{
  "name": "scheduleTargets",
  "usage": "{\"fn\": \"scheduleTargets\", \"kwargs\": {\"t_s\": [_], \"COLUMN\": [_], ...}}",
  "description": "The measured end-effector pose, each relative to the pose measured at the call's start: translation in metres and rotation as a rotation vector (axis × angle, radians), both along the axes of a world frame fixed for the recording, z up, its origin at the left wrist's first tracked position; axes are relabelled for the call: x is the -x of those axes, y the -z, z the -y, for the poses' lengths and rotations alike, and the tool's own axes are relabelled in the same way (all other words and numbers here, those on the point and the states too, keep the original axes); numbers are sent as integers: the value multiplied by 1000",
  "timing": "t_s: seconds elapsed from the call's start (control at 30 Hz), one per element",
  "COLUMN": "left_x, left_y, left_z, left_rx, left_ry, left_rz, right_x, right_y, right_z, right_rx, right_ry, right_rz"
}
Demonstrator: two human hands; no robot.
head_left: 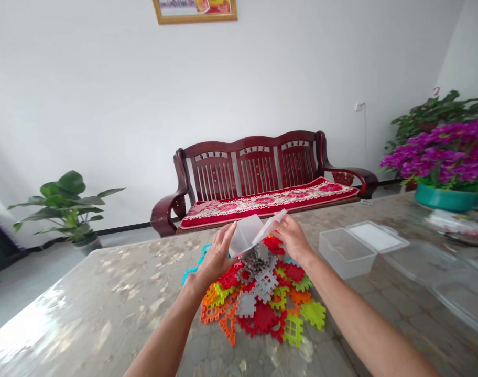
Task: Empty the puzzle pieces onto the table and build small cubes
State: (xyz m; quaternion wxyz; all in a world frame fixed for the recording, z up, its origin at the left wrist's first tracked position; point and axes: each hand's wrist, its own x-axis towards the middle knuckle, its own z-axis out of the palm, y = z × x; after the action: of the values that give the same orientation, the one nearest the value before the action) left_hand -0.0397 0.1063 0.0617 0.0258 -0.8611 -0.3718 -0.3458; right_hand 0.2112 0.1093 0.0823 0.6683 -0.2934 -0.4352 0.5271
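A translucent plastic box [245, 234] is tilted above the pile, held at its left side by my left hand [217, 255]. My right hand [293, 238] grips its pale lid [269, 226], which stands folded back at an angle. Directly underneath lies a heap of colourful interlocking plastic pieces [262, 317] in red, orange, yellow-green, blue and grey. Some grey pieces [258, 259] sit at the top of the heap, just below the box's edge; they are blurred. The fingertips behind the box are partly hidden.
To the right stands another clear box [347, 253] with its lid [377, 235] folded out. Clear plastic lids or trays [423, 262] lie farther right. Purple flowers [447, 152] in a teal pot occupy the table's right end. Beyond the table [117, 293] is a wooden bench [254, 162].
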Motion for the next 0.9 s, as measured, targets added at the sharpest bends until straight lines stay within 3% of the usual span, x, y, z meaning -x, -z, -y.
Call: {"fn": "scheduleTargets", "kwargs": {"t_s": [0.6,0.73,0.9], "left_x": [10,5,-13], "left_y": [-40,-39,-29], "left_z": [0,0,-7], "left_rx": [-209,-83,218], "left_ry": [15,-2,87], "left_rz": [-134,17,416], "right_x": [-1,-2,-8], "right_y": [-11,-17,-23], "right_z": [0,1,-7], "right_rx": [-122,-118,-30], "right_ry": [-38,-56,138], "right_rz": [147,191,141]}}
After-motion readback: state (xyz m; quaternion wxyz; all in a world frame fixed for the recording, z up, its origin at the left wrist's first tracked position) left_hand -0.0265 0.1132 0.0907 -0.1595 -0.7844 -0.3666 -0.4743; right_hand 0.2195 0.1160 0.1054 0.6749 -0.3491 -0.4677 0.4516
